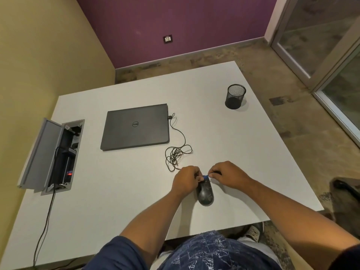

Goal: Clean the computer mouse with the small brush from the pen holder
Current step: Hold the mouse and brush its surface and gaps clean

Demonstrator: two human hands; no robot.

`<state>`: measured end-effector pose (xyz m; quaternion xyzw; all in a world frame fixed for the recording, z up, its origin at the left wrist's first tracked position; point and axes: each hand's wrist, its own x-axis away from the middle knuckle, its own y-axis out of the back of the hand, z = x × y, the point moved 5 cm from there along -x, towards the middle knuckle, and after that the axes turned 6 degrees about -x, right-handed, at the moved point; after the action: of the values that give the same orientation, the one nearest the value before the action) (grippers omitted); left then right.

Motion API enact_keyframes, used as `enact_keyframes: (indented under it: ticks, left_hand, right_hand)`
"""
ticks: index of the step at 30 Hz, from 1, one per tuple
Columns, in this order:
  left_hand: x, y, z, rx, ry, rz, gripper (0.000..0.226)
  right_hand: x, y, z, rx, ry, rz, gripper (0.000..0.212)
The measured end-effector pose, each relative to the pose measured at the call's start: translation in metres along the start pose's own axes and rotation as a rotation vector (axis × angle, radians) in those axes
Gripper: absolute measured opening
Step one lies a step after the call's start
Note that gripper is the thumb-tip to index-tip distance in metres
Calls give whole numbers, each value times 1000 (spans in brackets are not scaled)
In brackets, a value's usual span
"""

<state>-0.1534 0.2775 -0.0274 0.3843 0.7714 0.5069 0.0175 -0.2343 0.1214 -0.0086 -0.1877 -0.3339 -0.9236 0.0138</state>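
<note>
A black computer mouse (pixel 205 193) lies on the white table (pixel 243 145) near the front edge. My left hand (pixel 186 181) rests against the mouse's left front side and grips it. My right hand (pixel 228 175) pinches a small blue brush (pixel 206 177), whose tip sits over the front end of the mouse. Only a short blue piece of the brush shows between my fingers. The black mesh pen holder (pixel 235 96) stands at the back right of the table and looks empty.
A shut grey laptop (pixel 135 126) lies at the middle left, with the mouse cable (pixel 178 152) coiled between it and my hands. An open cable box (pixel 53 155) with a raised lid is sunk into the table's left side.
</note>
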Motion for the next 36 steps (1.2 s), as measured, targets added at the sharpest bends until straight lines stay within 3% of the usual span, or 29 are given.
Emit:
enact_keyframes:
  ticks: [7,17,24,32,36]
  left_hand:
    - [6,-15,9,83,-35,65,9]
    - [2,-6,6,423,27,13,14]
    - [0,-6,7,206,95,53,11]
    - [8,-7,26,109,135,-40,21]
    - [16,-10,32,44,57,-23,54]
  right_hand:
    - [16,-15,-15,-182,-88,-97,17]
    - [22,-6,-35,-405,-168,-273,15]
    - [17,-7,-44,-308,-213,-284,18]
    - [25,-9,-58,-351,-262,-338,13]
    - [26,-10,-60,-377,-269,-350,14]
